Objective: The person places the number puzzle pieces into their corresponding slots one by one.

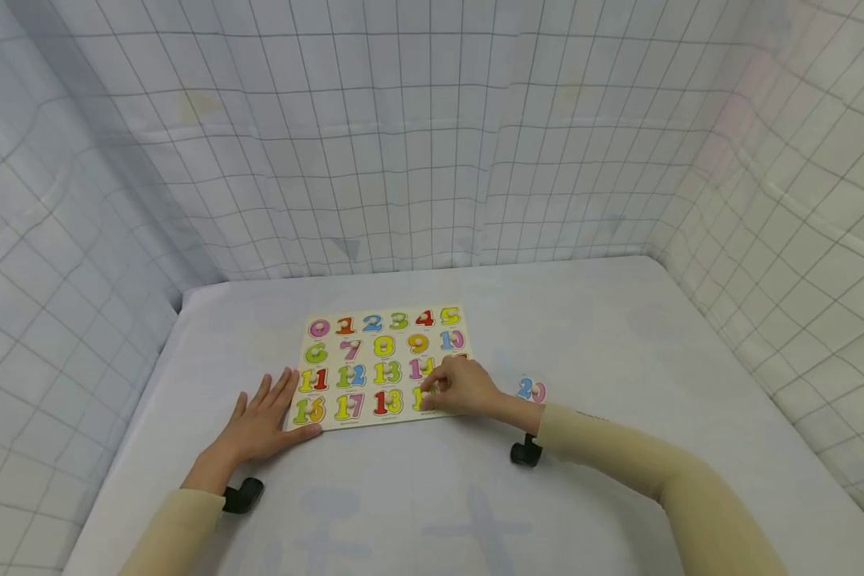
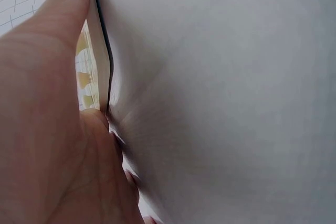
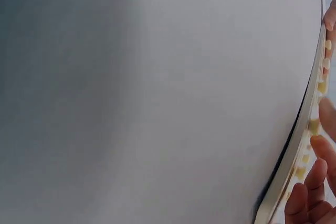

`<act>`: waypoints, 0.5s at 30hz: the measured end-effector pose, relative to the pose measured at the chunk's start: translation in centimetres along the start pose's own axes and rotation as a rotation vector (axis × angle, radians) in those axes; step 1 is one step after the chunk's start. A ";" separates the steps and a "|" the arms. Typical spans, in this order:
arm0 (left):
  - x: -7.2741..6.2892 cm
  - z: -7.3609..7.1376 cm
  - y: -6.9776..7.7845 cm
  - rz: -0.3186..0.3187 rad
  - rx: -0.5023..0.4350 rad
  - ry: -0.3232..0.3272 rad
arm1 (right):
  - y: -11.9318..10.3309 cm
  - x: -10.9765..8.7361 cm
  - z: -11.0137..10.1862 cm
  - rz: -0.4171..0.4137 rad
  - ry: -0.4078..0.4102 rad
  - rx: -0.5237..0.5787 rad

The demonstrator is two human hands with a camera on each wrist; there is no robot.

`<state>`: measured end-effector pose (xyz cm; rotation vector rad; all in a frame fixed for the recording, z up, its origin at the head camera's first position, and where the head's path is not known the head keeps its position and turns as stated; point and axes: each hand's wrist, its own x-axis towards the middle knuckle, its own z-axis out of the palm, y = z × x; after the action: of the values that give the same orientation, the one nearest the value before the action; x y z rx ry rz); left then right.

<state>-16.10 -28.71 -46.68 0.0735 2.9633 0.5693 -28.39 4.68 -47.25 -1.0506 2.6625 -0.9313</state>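
A wooden number puzzle board [image 1: 367, 392] lies flat on the table, with colourful number pieces bearing small round knobs in its rows. My left hand [image 1: 259, 424] lies with spread, straight fingers along the board's left edge, its thumb at the front-left corner. Over the front-right part, my right hand [image 1: 464, 388] pinches at the knob of a yellow-green number piece [image 1: 418, 399], apparently the 19, with thumb and forefinger; its second digit is hidden. In the right wrist view, the fingers [image 3: 324, 153] curl close above the board's edge [image 3: 286, 179].
A blue and pink 20 piece [image 1: 526, 390] lies on the white table [image 1: 590, 336] to the right of the board, just behind the right wrist. White gridded curtains [image 1: 418, 160] enclose the table at the back and sides.
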 end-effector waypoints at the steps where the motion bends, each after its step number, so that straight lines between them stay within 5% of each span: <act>1: 0.0 0.0 0.0 0.001 0.001 0.000 | 0.1 -0.2 -0.4 0.011 -0.001 0.023; 7: 0.2 0.2 -0.1 0.004 0.002 -0.004 | 1.9 -2.1 -3.8 0.110 0.084 0.115; 15: 0.3 0.2 -0.3 -0.004 0.018 -0.010 | 6.1 -6.3 -6.8 0.320 0.157 0.085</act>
<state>-16.36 -28.86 -46.98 0.0713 2.9586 0.5407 -29.38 15.67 -46.04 -0.5303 2.7716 -1.0826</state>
